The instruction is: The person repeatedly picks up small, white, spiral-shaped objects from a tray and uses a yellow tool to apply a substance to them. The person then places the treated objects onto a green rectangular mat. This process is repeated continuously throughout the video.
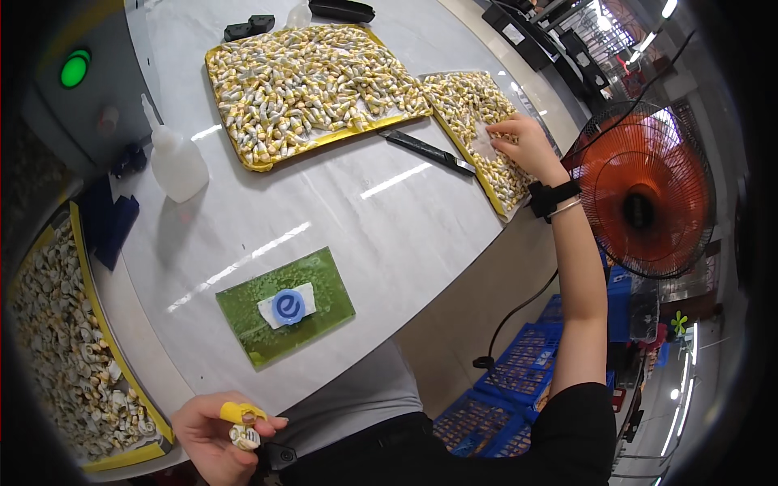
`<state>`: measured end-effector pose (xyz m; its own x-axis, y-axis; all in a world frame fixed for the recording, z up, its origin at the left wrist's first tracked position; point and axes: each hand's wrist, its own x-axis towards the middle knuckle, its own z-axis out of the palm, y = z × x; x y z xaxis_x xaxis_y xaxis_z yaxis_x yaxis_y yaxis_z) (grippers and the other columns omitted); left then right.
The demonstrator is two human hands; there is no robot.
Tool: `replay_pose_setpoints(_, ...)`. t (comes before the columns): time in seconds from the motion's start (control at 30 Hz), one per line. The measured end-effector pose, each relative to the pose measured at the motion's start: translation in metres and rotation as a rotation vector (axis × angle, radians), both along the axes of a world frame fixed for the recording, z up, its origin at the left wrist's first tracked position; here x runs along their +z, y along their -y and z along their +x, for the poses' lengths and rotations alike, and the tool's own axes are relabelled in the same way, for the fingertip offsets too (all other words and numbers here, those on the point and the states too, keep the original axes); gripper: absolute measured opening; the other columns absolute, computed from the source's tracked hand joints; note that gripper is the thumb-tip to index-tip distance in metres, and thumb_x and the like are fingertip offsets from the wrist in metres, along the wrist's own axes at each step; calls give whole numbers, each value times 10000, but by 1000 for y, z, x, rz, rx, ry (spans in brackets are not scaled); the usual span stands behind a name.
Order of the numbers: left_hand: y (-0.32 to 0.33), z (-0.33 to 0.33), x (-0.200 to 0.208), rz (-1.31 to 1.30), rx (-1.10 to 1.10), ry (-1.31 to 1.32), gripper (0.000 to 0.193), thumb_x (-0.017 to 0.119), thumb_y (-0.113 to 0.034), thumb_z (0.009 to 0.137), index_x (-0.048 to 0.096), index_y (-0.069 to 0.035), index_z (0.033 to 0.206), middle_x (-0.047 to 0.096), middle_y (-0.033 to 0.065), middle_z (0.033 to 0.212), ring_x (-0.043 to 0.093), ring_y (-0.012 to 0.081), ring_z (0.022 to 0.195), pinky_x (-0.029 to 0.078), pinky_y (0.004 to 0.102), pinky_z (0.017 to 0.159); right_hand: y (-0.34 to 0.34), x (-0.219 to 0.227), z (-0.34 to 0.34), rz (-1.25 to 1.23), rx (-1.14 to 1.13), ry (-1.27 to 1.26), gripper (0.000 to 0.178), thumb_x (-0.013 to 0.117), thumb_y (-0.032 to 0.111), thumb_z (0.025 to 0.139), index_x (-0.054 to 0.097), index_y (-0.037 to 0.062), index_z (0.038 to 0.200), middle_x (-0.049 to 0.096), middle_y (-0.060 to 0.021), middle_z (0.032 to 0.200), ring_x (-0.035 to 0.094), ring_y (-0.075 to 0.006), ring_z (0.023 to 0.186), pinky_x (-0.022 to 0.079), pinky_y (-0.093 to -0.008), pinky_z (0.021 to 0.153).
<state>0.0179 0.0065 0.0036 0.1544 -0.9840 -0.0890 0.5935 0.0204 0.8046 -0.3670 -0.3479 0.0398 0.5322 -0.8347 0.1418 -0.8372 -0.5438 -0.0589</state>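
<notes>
My left hand [212,437] is closed at the lower left, with yellow tape round one finger. Between its fingertips sits a small rounded white piece with dark markings [244,437]. My right hand [523,144] reaches over a yellow-edged tray [496,201] of small white and yellow pieces [466,93]. Its fingers are apart beside a bare patch there, and no piece shows in them. A larger yellow-edged tray [263,166], heaped with similar pieces, stands left of that hand. Another tray [121,356] of shell-like pieces lies beyond my left hand.
A green plate [267,344] bears a white pad with a round blue piece [288,306]. A white squeeze bottle [180,166] stands at left, and a black knife-like tool [429,152] lies between trays. An orange fan [648,190] and blue crates [519,364] are at right.
</notes>
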Motion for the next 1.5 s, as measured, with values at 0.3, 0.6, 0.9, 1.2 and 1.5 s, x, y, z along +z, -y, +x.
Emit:
replay_pose_setpoints(0.3,4,-4,-5,12,50,-146,395,805,-90,679,583,72,963,636,169,829,647,215,742,554,362,737,-17,20,30,-112,-82,282,94,552,76,879,579,-4,920,625,-122,737,615,-204,704,462,-280,633)
replay_pose_setpoints(0.6,4,-2,-7,-41,88,-134,389,809,-95,668,594,67,948,642,178,847,646,239,802,529,316,702,-151,38,175,339,475,469,107,526,-66,817,562,-16,904,563,-107,785,584,-209,698,458,-279,633)
replay_pose_setpoints(0.9,4,1,-11,-130,27,-224,382,766,-50,712,565,80,1011,627,193,919,635,238,860,529,320,741,-174,28,207,414,628,356,197,615,-56,749,640,16,931,565,-97,756,578,-249,648,463,-313,575)
replay_pose_setpoints(1.2,6,-1,4,112,76,-110,514,804,-340,664,524,27,892,595,119,760,617,173,675,587,353,626,-174,23,216,372,682,236,215,657,-52,702,661,21,905,565,-81,768,567,-224,650,470,-306,581)
replay_pose_setpoints(1.5,4,3,-7,-17,23,-211,435,811,-148,643,569,58,940,633,156,853,646,210,779,559,337,712,-170,16,225,216,776,172,165,663,-35,677,639,46,819,557,-56,758,560,-223,689,465,-314,589)
